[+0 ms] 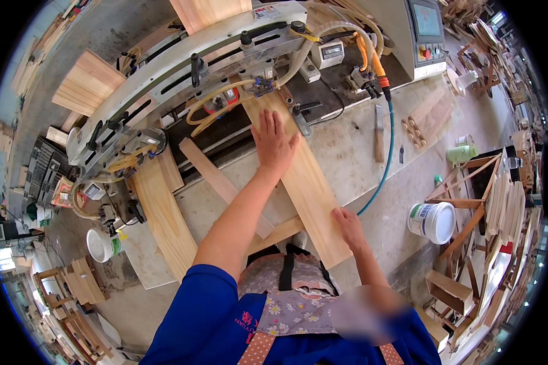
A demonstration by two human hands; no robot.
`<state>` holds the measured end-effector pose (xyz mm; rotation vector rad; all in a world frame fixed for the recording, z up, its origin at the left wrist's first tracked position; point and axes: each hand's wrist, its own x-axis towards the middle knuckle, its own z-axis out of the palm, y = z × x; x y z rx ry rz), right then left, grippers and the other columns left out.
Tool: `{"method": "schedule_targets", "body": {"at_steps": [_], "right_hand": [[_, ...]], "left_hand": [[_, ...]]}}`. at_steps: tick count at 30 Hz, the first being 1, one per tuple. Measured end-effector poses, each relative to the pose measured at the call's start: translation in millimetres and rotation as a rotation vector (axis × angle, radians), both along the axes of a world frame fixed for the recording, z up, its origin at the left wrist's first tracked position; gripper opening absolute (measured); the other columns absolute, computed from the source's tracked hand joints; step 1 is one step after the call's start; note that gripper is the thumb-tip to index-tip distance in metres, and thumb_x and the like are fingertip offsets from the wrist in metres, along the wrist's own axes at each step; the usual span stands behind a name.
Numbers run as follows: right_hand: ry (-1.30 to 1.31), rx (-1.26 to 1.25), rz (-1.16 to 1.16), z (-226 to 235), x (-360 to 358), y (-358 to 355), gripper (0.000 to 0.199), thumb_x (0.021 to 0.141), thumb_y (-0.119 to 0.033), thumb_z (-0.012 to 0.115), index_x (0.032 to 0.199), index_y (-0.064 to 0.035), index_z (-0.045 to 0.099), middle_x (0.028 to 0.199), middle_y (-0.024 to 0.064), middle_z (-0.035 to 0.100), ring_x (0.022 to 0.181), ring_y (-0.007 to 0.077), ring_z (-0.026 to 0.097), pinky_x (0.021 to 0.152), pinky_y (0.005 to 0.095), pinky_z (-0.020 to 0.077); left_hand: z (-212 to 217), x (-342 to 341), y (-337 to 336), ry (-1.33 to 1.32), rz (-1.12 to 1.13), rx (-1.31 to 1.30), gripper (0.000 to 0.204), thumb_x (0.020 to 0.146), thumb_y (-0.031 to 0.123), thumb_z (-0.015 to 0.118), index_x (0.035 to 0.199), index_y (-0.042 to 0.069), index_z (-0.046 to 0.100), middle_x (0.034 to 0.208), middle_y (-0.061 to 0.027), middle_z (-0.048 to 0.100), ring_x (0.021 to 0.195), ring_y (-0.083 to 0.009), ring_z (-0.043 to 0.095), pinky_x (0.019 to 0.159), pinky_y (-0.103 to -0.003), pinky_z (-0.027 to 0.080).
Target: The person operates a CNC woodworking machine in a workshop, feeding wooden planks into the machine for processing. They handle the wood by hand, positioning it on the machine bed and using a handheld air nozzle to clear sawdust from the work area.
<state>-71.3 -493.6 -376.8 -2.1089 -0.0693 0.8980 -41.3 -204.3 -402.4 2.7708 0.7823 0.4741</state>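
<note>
A long pale wooden board lies on the worktable at a slant, its far end under the machine's clamping beam and its near end toward my body. My left hand rests flat on the board's upper face, fingers stretched out, close to the beam. At the near right edge my right hand grips the board, with its fingertips partly hidden. The machine has a long metal beam with black clamp handles and yellowish hoses. A narrow wooden strip lies left of the board, and a second wide board lies further left.
On the table's right are a chisel-like tool, small round wooden pieces and a blue air hose. A control box with a screen stands at the far right. White buckets and wooden frames stand beyond the table.
</note>
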Motion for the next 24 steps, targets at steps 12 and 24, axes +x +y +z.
{"method": "schedule_targets", "body": {"at_steps": [12, 24], "right_hand": [[-0.263, -0.302, 0.254, 24.8, 4.8, 22.5, 0.042, 0.089, -0.036, 0.063, 0.118, -0.0054, 0.059, 0.095, 0.0167, 0.067, 0.086, 0.0283, 0.063, 0.076, 0.0415, 0.0481], [-0.692, -0.474, 0.599, 37.5, -10.9, 119.2, 0.097, 0.074, -0.041, 0.075, 0.153, -0.0182, 0.023, 0.151, 0.0305, 0.02, 0.12, 0.0431, 0.043, 0.095, 0.0509, 0.0409]], "left_hand": [[-4.0, -1.3, -0.4, -0.064, -0.006, 0.028, 0.076, 0.091, 0.046, 0.055, 0.144, -0.003, 0.031, 0.15, -0.025, 0.03, 0.142, -0.039, 0.025, 0.11, -0.064, 0.022], [1.4, -8.7, 8.0, -0.011, -0.027, -0.138, 0.08, 0.089, 0.047, 0.058, 0.146, -0.001, 0.028, 0.153, -0.0244, 0.025, 0.146, -0.0376, 0.017, 0.113, -0.061, 0.018]]}}
